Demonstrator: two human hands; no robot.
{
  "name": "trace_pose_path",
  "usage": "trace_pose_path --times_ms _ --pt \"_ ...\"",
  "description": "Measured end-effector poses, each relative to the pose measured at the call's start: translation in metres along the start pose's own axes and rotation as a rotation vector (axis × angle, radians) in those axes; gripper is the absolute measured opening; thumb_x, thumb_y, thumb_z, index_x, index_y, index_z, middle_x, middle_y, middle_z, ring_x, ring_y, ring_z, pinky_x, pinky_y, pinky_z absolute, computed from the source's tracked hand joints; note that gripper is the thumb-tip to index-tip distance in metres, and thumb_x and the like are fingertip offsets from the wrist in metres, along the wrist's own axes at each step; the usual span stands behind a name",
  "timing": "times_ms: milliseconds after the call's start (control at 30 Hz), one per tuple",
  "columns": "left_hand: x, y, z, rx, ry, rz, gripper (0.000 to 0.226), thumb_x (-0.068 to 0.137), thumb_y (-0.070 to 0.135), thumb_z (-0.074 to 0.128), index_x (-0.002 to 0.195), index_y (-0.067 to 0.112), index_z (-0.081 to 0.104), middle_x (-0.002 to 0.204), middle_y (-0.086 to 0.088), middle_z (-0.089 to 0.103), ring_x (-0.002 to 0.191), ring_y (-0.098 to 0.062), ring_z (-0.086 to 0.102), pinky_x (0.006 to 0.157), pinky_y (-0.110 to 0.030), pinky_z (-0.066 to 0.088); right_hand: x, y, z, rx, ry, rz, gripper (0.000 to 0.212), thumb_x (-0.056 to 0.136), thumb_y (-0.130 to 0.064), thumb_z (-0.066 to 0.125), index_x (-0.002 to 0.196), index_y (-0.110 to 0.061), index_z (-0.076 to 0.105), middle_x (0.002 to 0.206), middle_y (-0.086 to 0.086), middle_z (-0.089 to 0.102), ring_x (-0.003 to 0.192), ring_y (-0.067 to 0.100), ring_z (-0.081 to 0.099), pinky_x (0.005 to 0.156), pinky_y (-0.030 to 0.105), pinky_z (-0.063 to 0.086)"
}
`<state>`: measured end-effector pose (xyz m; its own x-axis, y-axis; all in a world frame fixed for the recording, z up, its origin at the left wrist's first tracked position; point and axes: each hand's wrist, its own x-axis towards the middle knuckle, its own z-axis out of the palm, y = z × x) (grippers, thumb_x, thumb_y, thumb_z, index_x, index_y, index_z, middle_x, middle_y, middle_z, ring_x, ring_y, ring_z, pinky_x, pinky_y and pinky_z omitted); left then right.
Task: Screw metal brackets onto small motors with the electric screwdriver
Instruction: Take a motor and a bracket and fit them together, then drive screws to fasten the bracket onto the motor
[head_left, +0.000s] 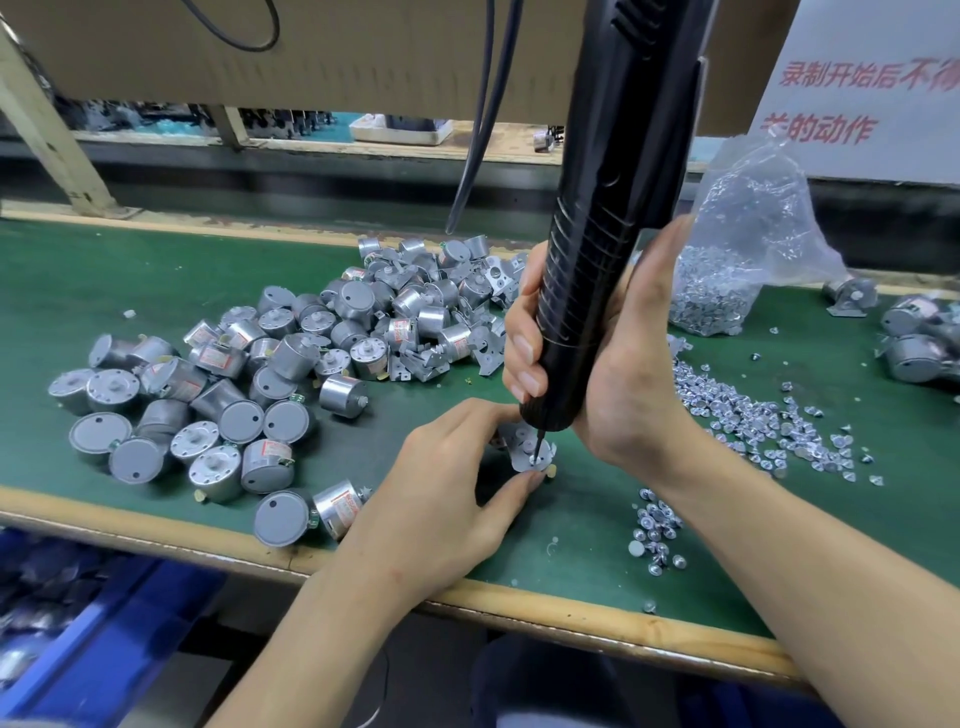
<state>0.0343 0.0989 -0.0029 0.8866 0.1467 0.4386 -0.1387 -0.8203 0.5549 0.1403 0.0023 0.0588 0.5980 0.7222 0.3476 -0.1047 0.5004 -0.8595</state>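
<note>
My right hand (618, 364) grips the black electric screwdriver (597, 249), held nearly upright with its cord running up out of view. Its bit tip touches a screw on a metal bracket (524, 447) lying on top of a small motor. My left hand (441, 488) pinches that motor and bracket between thumb and fingers on the green mat (571, 519); the motor body is mostly hidden by the fingers. A heap of loose grey motors (249, 384) lies to the left, with several brackets (415, 358) mixed in at its right side.
Loose screws (758, 421) are scattered right of the screwdriver, and a smaller cluster (657, 530) lies nearer the front edge. A clear plastic bag of screws (737, 260) stands at the back right. Finished motors (919, 338) sit at the far right. Blue bins (78, 623) stand below the table.
</note>
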Motion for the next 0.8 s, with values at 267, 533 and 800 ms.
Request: trace_pose_path --times_ms 267,533,800 --pt "0.0004 0.0008 0.0000 0.013 -0.006 -0.010 0.027 0.084 0.023 0.076 0.105 0.018 0.061 0.094 0.016 0.057 0.085 0.012 0.048 0.076 -0.002 0.032 -0.0017 0.0021 0.0001 -0.013 -0.014 -0.003 0.087 0.084 -0.082 0.003 0.084 -0.009 0.050 0.055 0.004 0.048 0.040 0.018 0.041 0.047 0.027 0.038" --pt "0.0025 0.0007 0.0030 0.036 -0.031 -0.055 0.031 0.082 0.032 0.075 0.104 0.019 0.058 0.091 0.008 0.062 0.085 -0.015 0.057 0.076 -0.029 0.045 -0.0023 0.0083 0.0058 -0.070 -0.027 -0.052 0.075 0.063 -0.089 0.038 0.075 -0.017 0.055 0.052 0.004 0.047 0.037 0.018 0.040 0.045 0.029 0.034" --pt "0.0038 0.0026 0.0050 0.065 0.007 -0.065 0.031 0.079 0.032 0.076 0.100 0.022 0.055 0.079 0.016 0.050 0.076 -0.010 0.047 0.067 -0.024 0.038 -0.0029 0.0078 0.0060 -0.100 -0.018 -0.048 0.073 0.065 -0.092 0.041 0.071 -0.021 0.056 0.052 0.003 0.047 0.037 0.019 0.040 0.045 0.027 0.035"
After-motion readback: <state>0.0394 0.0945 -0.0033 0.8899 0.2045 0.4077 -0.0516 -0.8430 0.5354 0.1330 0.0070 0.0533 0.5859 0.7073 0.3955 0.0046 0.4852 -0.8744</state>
